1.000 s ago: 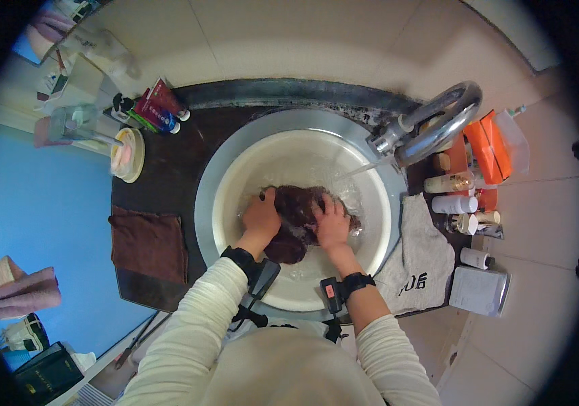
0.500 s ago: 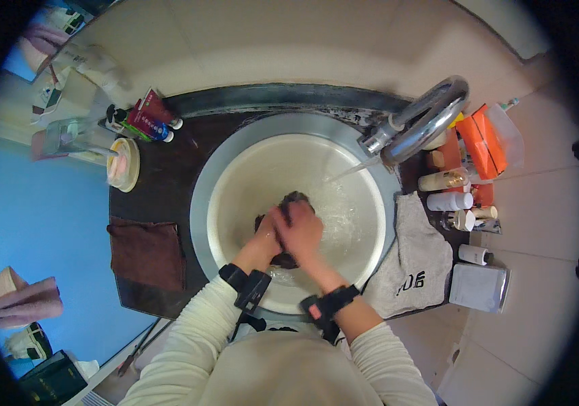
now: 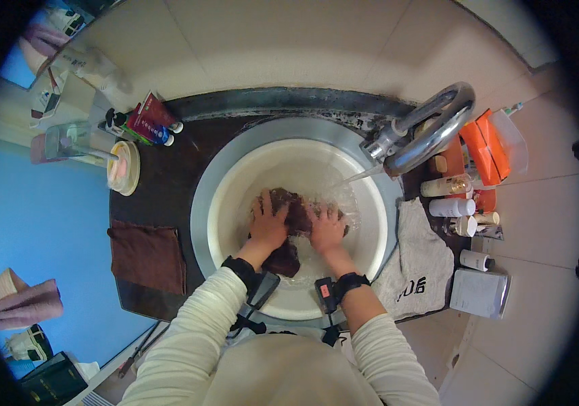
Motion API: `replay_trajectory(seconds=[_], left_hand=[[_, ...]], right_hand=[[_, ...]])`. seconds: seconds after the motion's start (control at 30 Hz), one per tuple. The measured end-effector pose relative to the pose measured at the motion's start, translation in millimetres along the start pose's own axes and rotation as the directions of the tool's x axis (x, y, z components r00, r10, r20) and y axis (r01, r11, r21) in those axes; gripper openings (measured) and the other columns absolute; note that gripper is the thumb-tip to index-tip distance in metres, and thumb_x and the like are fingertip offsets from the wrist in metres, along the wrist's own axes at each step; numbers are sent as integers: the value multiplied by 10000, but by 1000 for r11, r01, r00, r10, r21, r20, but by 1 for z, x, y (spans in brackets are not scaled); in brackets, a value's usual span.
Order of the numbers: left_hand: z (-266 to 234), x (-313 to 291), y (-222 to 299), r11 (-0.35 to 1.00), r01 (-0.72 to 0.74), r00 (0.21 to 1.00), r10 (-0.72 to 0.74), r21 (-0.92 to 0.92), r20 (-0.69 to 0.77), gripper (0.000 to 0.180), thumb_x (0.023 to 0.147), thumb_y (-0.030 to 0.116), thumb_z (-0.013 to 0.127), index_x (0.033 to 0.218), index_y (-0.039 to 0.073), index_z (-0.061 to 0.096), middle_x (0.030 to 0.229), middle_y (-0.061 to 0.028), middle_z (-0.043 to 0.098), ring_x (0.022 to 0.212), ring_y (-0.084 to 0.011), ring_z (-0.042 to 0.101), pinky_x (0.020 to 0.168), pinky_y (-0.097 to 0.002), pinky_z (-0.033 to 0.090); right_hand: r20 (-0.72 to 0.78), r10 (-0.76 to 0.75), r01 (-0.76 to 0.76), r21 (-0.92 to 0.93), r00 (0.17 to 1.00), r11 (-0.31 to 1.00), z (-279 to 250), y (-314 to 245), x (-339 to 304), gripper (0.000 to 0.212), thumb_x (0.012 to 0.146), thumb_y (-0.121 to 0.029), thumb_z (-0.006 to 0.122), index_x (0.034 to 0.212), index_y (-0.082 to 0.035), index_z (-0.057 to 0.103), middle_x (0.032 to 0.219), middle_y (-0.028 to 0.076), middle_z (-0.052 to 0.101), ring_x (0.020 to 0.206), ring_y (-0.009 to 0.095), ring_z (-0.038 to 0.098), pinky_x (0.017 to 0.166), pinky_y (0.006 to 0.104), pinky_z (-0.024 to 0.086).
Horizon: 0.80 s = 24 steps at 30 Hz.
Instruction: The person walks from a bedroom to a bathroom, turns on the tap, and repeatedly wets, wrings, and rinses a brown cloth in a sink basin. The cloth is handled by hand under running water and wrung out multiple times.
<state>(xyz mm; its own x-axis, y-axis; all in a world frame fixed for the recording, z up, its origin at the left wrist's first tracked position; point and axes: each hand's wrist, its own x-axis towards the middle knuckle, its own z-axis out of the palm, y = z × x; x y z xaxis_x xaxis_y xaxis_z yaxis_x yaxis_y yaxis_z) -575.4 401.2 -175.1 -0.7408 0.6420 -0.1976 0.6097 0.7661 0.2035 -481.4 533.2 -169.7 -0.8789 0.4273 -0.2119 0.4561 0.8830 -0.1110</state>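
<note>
Two bare hands of yours are pressed down on a soaked dark brown cloth [image 3: 296, 218], which lies crumpled in the bottom of the round white basin [image 3: 303, 159]. Its wet surface looks dark and limp, with one rounded lobe bulging toward you. A thin stream of water [image 3: 358, 178] falls slantwise from the curved, shiny metal faucet [image 3: 435, 128]. On the dark countertop [image 3: 161, 183], a flat, squarish brown cloth [image 3: 146, 258] lies to your left, and a rumpled grey towel [image 3: 416, 260] with black lettering drapes beside the basin to your right. Your left hand [image 3: 268, 224] is palm down, fingers spread forward; your right hand [image 3: 328, 229] matches it, digits fanned apart. Neither is clenched on the fabric. Both forearms slant inward, their cream sleeves [image 3: 201, 321] wrinkled below black wrist straps [image 3: 240, 272].
</note>
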Motion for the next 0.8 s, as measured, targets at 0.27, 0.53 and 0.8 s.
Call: replay_trajectory(seconds=[0.27, 0.53, 0.8], left_hand=[[-26, 9, -17, 723, 386, 916, -231, -572, 327, 560, 676, 221, 746, 1143, 41, 494, 1082, -188, 586, 989, -363, 563, 847, -408, 467], [11, 6, -9, -746, 180, 984, 132, -641, 123, 375, 960, 353, 383, 1237, 109, 447, 1167, -91, 529, 1095, -252, 496, 970, -384, 391], [-49, -14, -4, 17, 256, 953, -170, -966, 250, 399, 829, 153, 636, 1187, 77, 479, 1206, -156, 476, 1156, -269, 446, 925, -407, 424]], right_hand=[[150, 214, -261, 531, 965, 806, -4, -12, -2, 459, 758, -137, 650, 1204, -122, 544, 1056, 172, 548, 1015, 354, 539, 842, 437, 457], [-396, 72, 214, 631, 915, 746, -74, -88, -24, 391, 769, -289, 678, 1070, -53, 590, 1035, 168, 542, 944, 350, 555, 798, 424, 462], [-71, 524, -438, 462, 849, 772, -56, 7, 3, 475, 719, -467, 699, 1054, -140, 616, 1043, 140, 527, 910, 345, 555, 729, 451, 471]])
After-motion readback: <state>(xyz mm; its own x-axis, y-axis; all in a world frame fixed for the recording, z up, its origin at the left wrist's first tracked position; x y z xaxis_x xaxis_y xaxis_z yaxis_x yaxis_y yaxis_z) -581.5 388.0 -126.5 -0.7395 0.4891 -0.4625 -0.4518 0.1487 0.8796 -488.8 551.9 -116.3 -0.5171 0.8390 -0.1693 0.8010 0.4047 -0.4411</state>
